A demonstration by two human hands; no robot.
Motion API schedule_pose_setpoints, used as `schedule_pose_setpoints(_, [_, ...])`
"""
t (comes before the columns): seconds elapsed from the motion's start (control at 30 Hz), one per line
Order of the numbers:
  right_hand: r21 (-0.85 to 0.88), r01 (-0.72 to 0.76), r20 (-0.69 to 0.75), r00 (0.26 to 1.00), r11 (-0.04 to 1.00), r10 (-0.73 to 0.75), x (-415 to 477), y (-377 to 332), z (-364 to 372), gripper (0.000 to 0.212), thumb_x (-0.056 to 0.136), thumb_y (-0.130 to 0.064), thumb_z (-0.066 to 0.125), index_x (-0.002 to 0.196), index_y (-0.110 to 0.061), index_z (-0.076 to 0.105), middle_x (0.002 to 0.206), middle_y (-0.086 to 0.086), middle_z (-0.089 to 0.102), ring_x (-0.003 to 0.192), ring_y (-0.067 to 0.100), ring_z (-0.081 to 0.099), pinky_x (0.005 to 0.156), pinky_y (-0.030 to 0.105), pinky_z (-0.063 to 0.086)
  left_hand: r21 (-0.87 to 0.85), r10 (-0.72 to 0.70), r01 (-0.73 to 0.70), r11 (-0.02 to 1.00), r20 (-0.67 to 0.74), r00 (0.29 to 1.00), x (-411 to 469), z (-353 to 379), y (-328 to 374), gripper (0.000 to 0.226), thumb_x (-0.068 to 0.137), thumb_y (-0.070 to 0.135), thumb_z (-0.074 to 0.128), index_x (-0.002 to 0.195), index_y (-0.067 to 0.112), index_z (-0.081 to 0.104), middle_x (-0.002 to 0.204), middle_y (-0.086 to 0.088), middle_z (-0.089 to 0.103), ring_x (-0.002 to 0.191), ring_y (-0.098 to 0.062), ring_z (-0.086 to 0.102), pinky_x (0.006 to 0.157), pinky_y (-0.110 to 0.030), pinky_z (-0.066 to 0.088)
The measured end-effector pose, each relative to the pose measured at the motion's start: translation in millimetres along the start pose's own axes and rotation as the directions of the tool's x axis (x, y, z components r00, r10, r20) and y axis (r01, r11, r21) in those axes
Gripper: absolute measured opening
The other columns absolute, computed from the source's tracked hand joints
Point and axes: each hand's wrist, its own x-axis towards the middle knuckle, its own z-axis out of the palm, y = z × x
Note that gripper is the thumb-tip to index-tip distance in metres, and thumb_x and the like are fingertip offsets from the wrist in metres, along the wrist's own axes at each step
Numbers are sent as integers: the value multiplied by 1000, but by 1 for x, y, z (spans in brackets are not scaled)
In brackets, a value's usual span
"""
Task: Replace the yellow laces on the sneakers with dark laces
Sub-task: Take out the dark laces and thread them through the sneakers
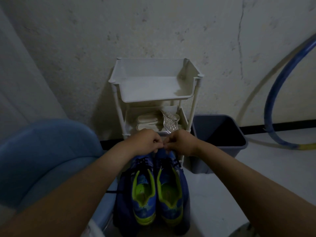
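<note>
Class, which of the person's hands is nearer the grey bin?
Right. The right hand sits just left of the grey bin; the left hand lies farther left, beyond it.

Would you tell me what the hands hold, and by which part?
Left hand and right hand pinch together at the toe end of the sneakers, probably a dark lace; fingers hide it.

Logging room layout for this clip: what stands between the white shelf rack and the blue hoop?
A dark grey bin stands on the floor between the white rack and the blue hoop, shown in the head view.
</note>
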Motion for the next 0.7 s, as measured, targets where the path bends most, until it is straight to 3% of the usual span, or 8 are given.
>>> schedule_pose_setpoints(0.07, [-21,-37,-24,999,999,36,0,5,-1,14,92,-23,65,79,-25,71,73,-9,70,72,10,66,66,21,51,-3,-27,27,1000,-9,1000,-1,-1,-2,20,93,32,61,76,27,71,71,10,72,61,4,59,60,-20,41])
schedule_pose_setpoints(0.17, [-82,-88,-39,996,993,85,-3,11,-3,17,92,-23,64,76,-28,68,82,-6,70,82,14,68,76,26,56,-18,-53,53,998,-7,999,-4,-3,-5,20,94,25,59,81,20,73,75,7,73,62,5,59,62,-19,41])
schedule_pose_setpoints(0.3, [-274,-79,1,997,958,82,-4,9,1,15,90,-23,63,99,-19,74,96,0,70,90,14,64,85,30,54,23,-88,88,996,9,996,-6,2,-2,19,92,30,62,84,19,75,73,12,73,50,10,56,63,-22,47])
schedule_pose_setpoints(0.4, [-119,-23,54,998,993,30,-5,3,7,21,89,-24,67,109,-25,73,89,-9,67,82,12,66,78,28,56,42,-112,112,993,3,994,-5,6,3,18,88,37,66,81,23,75,69,15,72,53,-2,64,67,-25,55])
schedule_pose_setpoints(0.57, [-34,-25,37,999,999,27,0,8,12,7,86,-21,72,91,-25,76,87,-1,74,82,24,71,78,40,60,71,-123,124,990,-16,992,-4,9,8,21,85,41,69,78,22,76,67,11,73,54,-7,66,63,-23,53])
schedule_pose_setpoints(0.63, [9,-33,54,998,999,33,-3,9,11,7,87,-18,72,92,-19,75,82,-1,73,71,24,68,69,35,61,-35,-125,126,991,48,991,-5,13,6,17,87,36,69,81,21,75,69,11,73,56,-10,67,63,-24,53])
schedule_pose_setpoints(0.7, [62,-50,72,996,997,45,-5,10,12,6,87,-16,72,92,-16,75,75,-3,69,59,14,61,58,25,56,-123,-114,126,984,102,988,-6,19,5,14,89,30,68,83,18,73,71,9,74,57,-13,69,63,-27,54])
